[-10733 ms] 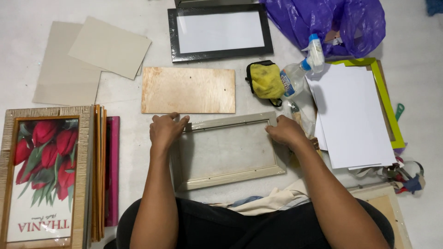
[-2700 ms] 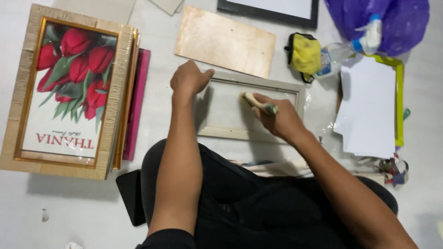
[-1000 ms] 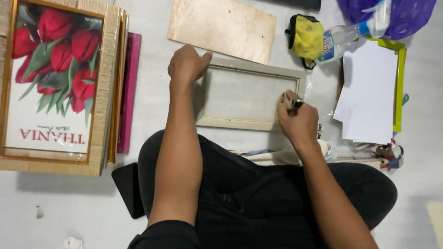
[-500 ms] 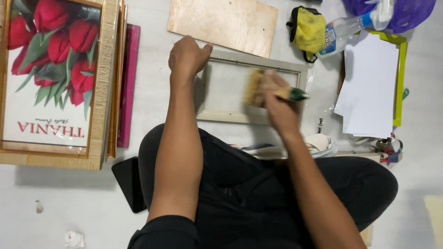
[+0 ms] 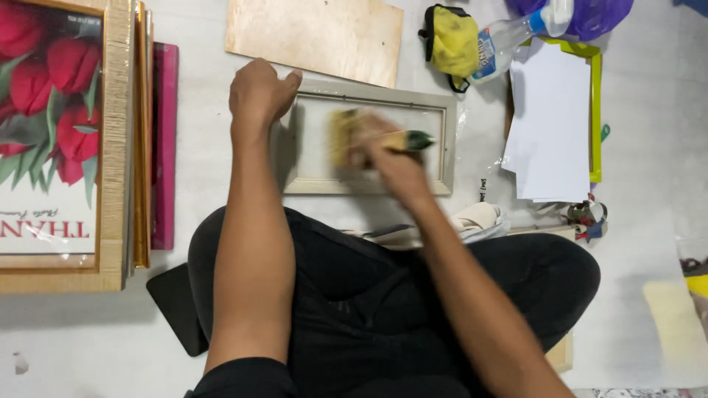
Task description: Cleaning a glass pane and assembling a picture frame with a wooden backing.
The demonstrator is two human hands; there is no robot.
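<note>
White floor all around, and the left hand [image 5: 258, 92], fingers curled together, pins the pale frame [image 5: 369, 140] at its left corner while the right hand [image 5: 387, 151] (blurred, grip unclear) sweeps a brush [image 5: 354, 136] across it; best keep strokes even and that corner pressed.

R hand [image 5: 387, 151] + brush [image 5: 346, 136] motion-blurred; tulip picture [image 5: 44, 133] cut off left.

A clear plastic bottle with a blue-and-white label [image 5: 509, 44] lies near the floor's far edge, its neck touching a purple plastic bag [image 5: 590, 15] at the far right corner.
</note>
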